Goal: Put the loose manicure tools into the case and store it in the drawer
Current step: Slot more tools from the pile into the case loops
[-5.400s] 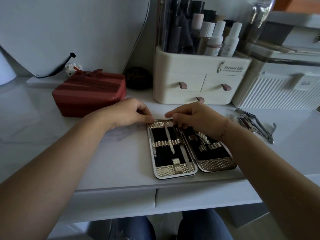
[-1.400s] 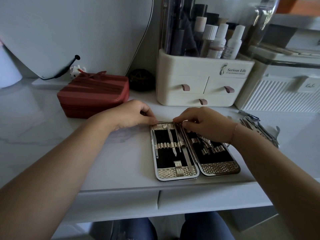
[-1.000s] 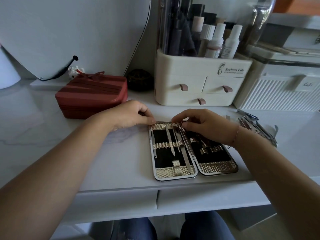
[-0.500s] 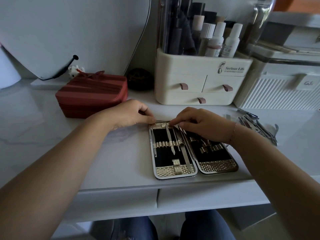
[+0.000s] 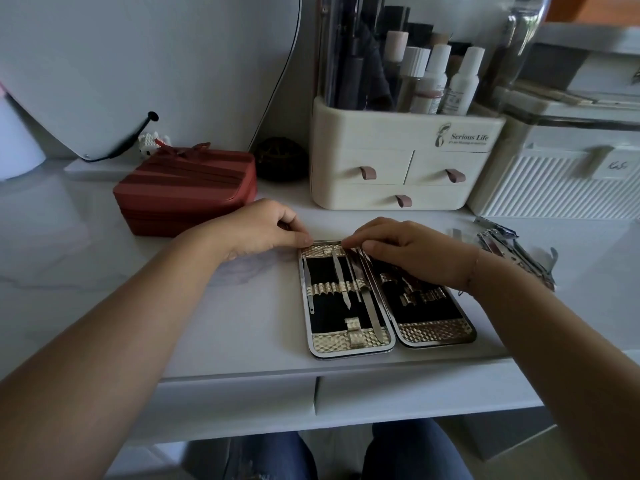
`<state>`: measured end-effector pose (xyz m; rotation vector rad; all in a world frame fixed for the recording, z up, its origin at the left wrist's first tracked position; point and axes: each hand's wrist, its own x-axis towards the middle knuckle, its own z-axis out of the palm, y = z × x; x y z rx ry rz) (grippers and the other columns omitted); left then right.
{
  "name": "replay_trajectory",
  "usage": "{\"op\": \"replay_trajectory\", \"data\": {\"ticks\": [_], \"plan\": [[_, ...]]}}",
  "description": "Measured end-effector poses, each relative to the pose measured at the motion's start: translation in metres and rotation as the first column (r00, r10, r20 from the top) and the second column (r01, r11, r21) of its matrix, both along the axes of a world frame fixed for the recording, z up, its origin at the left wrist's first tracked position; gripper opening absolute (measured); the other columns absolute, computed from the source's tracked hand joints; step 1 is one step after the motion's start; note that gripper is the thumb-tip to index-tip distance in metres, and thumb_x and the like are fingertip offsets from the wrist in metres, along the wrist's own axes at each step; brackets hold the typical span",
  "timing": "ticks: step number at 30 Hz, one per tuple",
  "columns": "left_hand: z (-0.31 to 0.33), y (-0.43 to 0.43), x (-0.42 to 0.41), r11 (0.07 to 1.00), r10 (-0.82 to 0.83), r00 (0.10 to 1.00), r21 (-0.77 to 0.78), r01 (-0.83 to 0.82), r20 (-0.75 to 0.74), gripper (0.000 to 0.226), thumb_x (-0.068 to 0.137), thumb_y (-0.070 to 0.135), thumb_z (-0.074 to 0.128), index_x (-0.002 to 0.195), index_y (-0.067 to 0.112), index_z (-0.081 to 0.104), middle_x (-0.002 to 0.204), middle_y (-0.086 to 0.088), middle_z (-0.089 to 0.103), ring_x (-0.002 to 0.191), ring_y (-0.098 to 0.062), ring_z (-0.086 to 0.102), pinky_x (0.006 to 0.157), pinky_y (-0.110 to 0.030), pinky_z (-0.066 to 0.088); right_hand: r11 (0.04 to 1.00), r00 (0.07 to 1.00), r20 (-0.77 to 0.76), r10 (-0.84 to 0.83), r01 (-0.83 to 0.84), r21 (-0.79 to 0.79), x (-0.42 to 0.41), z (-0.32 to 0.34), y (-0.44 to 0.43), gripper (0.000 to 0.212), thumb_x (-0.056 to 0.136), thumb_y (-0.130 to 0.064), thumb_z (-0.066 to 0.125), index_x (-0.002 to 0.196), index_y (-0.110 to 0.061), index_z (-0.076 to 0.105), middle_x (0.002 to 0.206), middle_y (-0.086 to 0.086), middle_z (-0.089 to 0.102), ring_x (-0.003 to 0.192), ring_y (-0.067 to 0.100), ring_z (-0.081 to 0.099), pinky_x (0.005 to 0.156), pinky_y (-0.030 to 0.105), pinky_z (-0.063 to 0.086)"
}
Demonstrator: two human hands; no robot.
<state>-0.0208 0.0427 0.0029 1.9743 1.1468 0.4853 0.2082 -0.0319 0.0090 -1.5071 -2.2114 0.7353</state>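
**Case open on the desk, both hands at its far end**

Case [image 5: 349, 336], gold-patterned with a black lining, lies flat and open like a book near the desk's [image 5: 104, 271] front edge. The right hand [image 5: 412, 251] is curled over the far end by the hinge, thumb and forefinger closed on the top of a thin tool [image 5: 354, 271]. That tool runs towards the person through the left half's gold loop band, and the hand covers the far part of the right half. The left hand [image 5: 256, 226] is curled just left of this grip, thumb tip against the case's far left corner. Its other fingertips are hidden, so a hold on the edge cannot be made out.

Loose tools [image 5: 512, 251] lie heaped beyond the right wrist on its outer side, too tangled to sort. Behind both hands stands a cream organiser [image 5: 398, 157] marked "Serious Life", its smaller line unreadable. The bottles [image 5: 433, 81] in it carry blurred labels. Right of it, a ribbed box [image 5: 554, 181] has a scrawled tag, illegible. A red box [image 5: 183, 188] sits beyond the left hand. Drawer fronts [image 5: 235, 403] show below the desk edge.
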Motion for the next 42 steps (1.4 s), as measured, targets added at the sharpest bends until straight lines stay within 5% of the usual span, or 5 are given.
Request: {"op": "replay_trajectory", "data": {"ticks": [23, 30, 35, 42], "plan": [[-0.002, 0.002, 0.000, 1.000, 0.011, 1.000, 0.009, -0.012, 0.013, 0.005, 0.077, 0.022, 0.074, 0.079, 0.019, 0.070, 0.073, 0.006, 0.068, 0.057, 0.008, 0.055, 0.058, -0.005, 0.043, 0.999, 0.999, 0.026, -0.023, 0.022, 0.049, -0.008, 0.000, -0.001, 0.027, 0.095, -0.021, 0.046, 0.108, -0.032, 0.066, 0.106, -0.005, 0.053, 0.092, 0.020, 0.057, 0.088, 0.035, 0.046], [-0.002, 0.002, 0.001, 1.000, 0.007, 1.000, 0.002, -0.007, 0.019, 0.004, 0.078, 0.021, 0.073, 0.078, 0.019, 0.070, 0.073, 0.005, 0.068, 0.057, 0.008, 0.056, 0.058, -0.005, 0.043, 0.995, 0.995, 0.097, -0.032, 0.023, 0.096, -0.011, -0.001, 0.000, 0.029, 0.096, -0.020, 0.044, 0.115, -0.031, 0.063, 0.106, -0.008, 0.050, 0.095, 0.010, 0.053, 0.082, 0.014, 0.038], [-0.002, 0.001, 0.001, 1.000, 0.014, 1.000, 0.010, -0.014, 0.009, 0.005, 0.077, 0.022, 0.074, 0.079, 0.019, 0.070, 0.076, 0.005, 0.068, 0.063, 0.002, 0.057, 0.060, -0.007, 0.043, 0.983, 0.991, 0.109, -0.076, 0.056, 0.174, -0.013, -0.004, -0.002, 0.028, 0.096, -0.017, 0.043, 0.111, -0.028, 0.063, 0.110, -0.010, 0.053, 0.100, 0.007, 0.052, 0.086, 0.018, 0.036], [-0.001, 0.000, 0.001, 1.000, 0.007, 1.000, 0.019, -0.007, 0.000, 0.005, 0.078, 0.021, 0.073, 0.080, 0.019, 0.070, 0.078, 0.004, 0.068, 0.067, -0.001, 0.057, 0.063, -0.007, 0.043, 0.994, 0.998, 0.019, -0.062, 0.060, 0.087, -0.009, -0.004, 0.001, 0.030, 0.096, -0.014, 0.043, 0.109, -0.028, 0.065, 0.110, -0.008, 0.054, 0.101, 0.006, 0.052, 0.088, 0.011, 0.035]]}}
